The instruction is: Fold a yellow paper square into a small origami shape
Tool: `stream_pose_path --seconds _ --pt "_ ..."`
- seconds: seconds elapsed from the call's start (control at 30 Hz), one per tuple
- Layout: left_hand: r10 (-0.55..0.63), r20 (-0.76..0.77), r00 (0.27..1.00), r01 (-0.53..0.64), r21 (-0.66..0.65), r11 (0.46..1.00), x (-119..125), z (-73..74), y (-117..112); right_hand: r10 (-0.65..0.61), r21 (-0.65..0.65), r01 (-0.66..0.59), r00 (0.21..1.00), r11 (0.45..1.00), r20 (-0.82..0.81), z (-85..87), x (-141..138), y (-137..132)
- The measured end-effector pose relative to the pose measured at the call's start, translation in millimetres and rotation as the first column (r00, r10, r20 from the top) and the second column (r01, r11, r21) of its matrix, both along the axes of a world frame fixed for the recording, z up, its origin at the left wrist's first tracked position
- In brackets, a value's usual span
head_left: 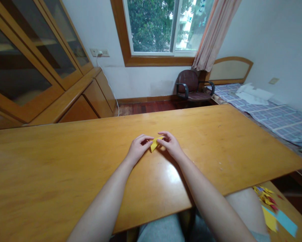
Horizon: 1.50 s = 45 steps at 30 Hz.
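A small piece of folded yellow paper [154, 145] is held just above the wooden table [65, 168], between my two hands. My left hand [140, 146] pinches its left edge with thumb and fingertips. On the other side, my right hand [170, 144] grips the upper right part between thumb and forefinger. One pointed corner of the paper hangs downward toward me. The fingers cover part of the paper, so its full shape does not show.
At the lower right, a lower surface bears several folded yellow and red paper pieces [267, 196], yellow sheets [270, 220] and a light blue sheet [287, 223]. Beyond the table stand a chair [188, 84], a bed [274, 117] and a glass-fronted cabinet [57, 84].
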<state>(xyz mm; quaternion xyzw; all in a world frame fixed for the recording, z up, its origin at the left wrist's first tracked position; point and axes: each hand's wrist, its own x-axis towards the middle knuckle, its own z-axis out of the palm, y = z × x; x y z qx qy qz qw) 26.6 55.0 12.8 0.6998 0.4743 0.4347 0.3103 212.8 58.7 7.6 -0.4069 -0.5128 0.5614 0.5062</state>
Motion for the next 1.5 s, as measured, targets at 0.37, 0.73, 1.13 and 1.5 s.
stream_pose_path --seconds 0.37,0.73,1.13,1.5 --pt "-0.026 -0.013 1.0 0.026 -0.029 0.999 0.5 3.2 -0.1 -0.043 0.012 0.043 0.999 0.999 0.006 1.0 1.0 1.4" --pt "0.016 0.081 0.997 -0.007 -0.109 0.994 -1.6 0.7 2.9 -0.035 -0.017 0.035 0.999 0.999 0.007 1.8 1.5 -0.5" --pt "0.088 0.16 0.983 -0.059 -0.18 0.982 -0.1 2.5 2.0 -0.049 -0.033 0.049 0.999 0.998 -0.002 1.3 0.1 -0.3" --pt "0.044 0.137 0.99 -0.023 -0.149 0.989 -2.2 -6.4 5.4 -0.062 -0.026 0.063 0.997 0.998 0.04 3.7 0.7 -1.1"
